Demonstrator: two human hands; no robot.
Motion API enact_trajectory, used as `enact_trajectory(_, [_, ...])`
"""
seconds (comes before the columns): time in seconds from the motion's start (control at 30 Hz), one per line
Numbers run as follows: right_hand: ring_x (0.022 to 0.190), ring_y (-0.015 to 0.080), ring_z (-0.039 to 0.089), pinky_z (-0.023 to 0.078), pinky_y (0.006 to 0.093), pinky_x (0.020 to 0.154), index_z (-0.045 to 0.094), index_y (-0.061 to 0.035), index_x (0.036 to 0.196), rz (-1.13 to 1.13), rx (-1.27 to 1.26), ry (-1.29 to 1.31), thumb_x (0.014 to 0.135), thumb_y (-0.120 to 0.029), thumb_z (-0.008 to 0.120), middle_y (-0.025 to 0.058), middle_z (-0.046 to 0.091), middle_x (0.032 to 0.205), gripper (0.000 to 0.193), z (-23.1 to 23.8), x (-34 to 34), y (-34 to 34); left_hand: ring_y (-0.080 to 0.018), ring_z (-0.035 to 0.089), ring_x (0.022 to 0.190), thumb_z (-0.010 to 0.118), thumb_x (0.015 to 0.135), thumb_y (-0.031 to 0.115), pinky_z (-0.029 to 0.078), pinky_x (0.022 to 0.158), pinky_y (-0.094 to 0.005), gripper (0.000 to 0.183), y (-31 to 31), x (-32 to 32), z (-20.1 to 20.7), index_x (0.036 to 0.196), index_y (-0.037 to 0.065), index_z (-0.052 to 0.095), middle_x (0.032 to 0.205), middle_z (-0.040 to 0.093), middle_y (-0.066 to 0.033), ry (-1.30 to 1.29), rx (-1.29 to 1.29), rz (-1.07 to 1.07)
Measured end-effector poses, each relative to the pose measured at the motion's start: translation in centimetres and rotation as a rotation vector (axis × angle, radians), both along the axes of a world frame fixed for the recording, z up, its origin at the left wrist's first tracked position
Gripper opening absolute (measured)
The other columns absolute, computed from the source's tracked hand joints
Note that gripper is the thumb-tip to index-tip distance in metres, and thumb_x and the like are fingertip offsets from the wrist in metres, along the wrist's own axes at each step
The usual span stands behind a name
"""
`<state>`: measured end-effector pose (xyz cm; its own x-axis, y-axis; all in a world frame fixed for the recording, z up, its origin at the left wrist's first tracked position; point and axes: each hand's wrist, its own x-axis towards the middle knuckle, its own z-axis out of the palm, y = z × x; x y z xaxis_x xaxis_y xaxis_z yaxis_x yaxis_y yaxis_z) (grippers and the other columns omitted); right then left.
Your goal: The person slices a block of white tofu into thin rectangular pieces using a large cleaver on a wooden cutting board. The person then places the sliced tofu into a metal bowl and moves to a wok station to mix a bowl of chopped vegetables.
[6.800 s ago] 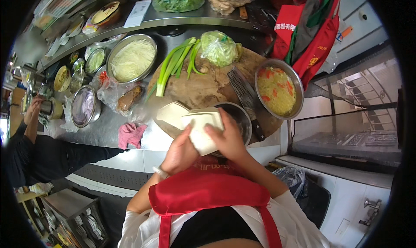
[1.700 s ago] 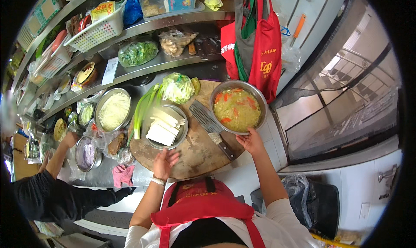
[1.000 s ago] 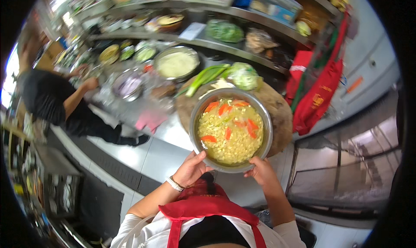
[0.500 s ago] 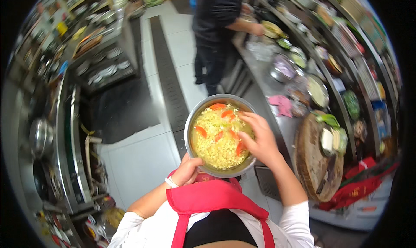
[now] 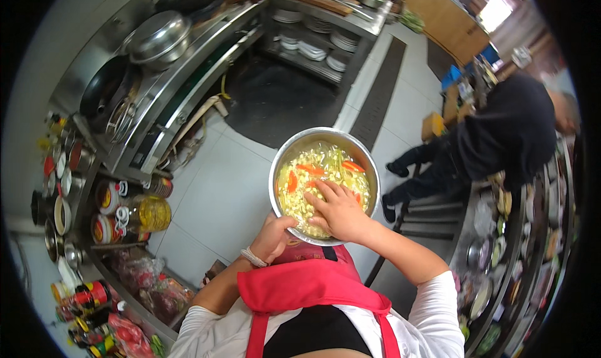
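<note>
bowl mid-frame, full, likely heavy, rim slick | left hand grips near rim underneath | right hand flat, fingers spread on food

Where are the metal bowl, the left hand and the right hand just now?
metal bowl [image 5: 285, 164]: head view, on the bare left rim.
left hand [image 5: 274, 236]: head view, on the back of the hand under the bowl's near edge.
right hand [image 5: 340, 213]: head view, on the back of the hand lying over the food.
</note>
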<state>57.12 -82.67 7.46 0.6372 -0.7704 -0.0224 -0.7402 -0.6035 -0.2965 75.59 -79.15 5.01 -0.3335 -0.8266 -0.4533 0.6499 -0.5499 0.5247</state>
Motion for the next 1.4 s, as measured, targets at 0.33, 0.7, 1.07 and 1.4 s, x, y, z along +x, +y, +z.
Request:
enact_trajectory(0.33, [0.132, 0.0339, 0.027, 0.024, 0.0494, 0.106, 0.040, -0.0153, 0.134, 0.235, 0.027, -0.160, 0.086, -0.026, 0.055, 0.0118, 0.032, 0.142, 0.051, 1.9, 4.9, -26.3, -0.0276, 0.056, 0.106, 0.046, 0.073, -0.006, 0.046, 0.092, -0.0392, 0.053, -17.3, 7.7, -1.2, 0.125, -0.007, 0.040, 0.118, 0.053, -0.0175, -0.058, 0.084, 0.210])
enact_trajectory(0.7, [0.135, 0.0312, 0.022, 0.020, 0.0410, 0.110, 0.031, -0.0068, 0.138, 0.696, 0.013, -0.129, 0.089, -0.022, 0.049, 0.0140, 0.025, 0.145, 0.054, -0.7, 18.4, -54.7, -0.0251, 0.058, 0.102, 0.050, 0.076, -0.004, 0.045, 0.091, -0.0345, 0.035, -35.6, 15.7, -1.3, 0.111, -0.005, 0.054, 0.110, 0.060, -0.0144, 0.042, 0.120, 0.475])
enact_trajectory(1.07, [0.135, 0.0305, 0.022, 0.020, 0.0364, 0.110, 0.027, -0.0046, 0.139, 0.748, 0.029, -0.092, 0.087, -0.021, 0.051, 0.0160, 0.023, 0.146, 0.060, -3.4, 30.5, -75.9, -0.0228, 0.053, 0.108, 0.048, 0.072, -0.002, 0.044, 0.092, -0.0365, 0.057, -56.1, 26.4, -3.9, 0.129, -0.001, 0.040, 0.120, 0.052, -0.0123, 0.020, 0.015, 0.469])
enact_trajectory(1.4, [0.136, 0.0269, 0.019, 0.017, 0.0385, 0.110, 0.025, -0.0095, 0.141, 0.771, 0.040, -0.042, 0.090, -0.031, 0.048, 0.0091, 0.018, 0.149, 0.060, -6.2, 36.5, -92.5, -0.0235, 0.055, 0.106, 0.045, 0.075, -0.004, 0.044, 0.091, -0.0355, 0.045, -72.4, 31.9, -5.7, 0.120, -0.005, 0.047, 0.115, 0.056, -0.0134, -0.061, 0.040, 0.471])
